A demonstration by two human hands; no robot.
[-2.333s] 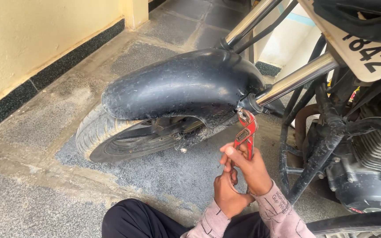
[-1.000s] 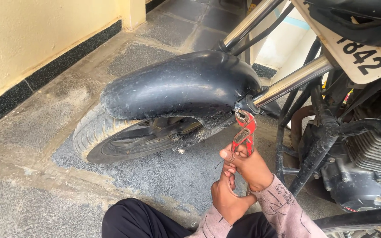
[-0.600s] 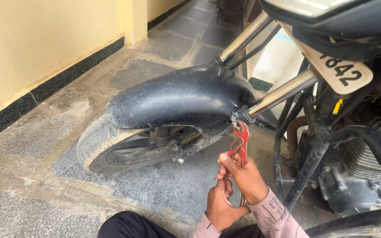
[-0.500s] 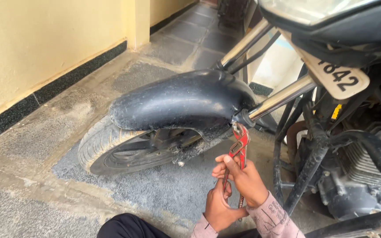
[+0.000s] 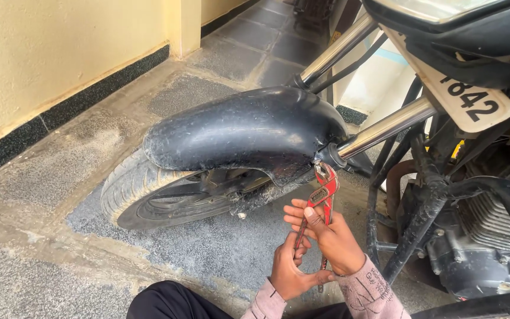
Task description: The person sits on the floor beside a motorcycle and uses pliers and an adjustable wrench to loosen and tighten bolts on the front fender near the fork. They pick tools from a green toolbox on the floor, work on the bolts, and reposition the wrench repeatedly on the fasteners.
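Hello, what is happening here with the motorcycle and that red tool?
A person sits on the ground beside the front wheel of a motorcycle and holds red pliers with both hands. The right hand grips the handles higher up, and the left hand holds them lower down. The head of the pliers is set at a fastener where the black mudguard meets the chrome fork tube. Whether the fastener has turned cannot be told.

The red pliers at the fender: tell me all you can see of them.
The red pliers look like painted metal with bare grey jaws. They stand nearly upright, jaws up at a fitting where the black mudguard meets the chrome fork tube. The right hand wraps the upper handles; the left hand holds the lower ends.
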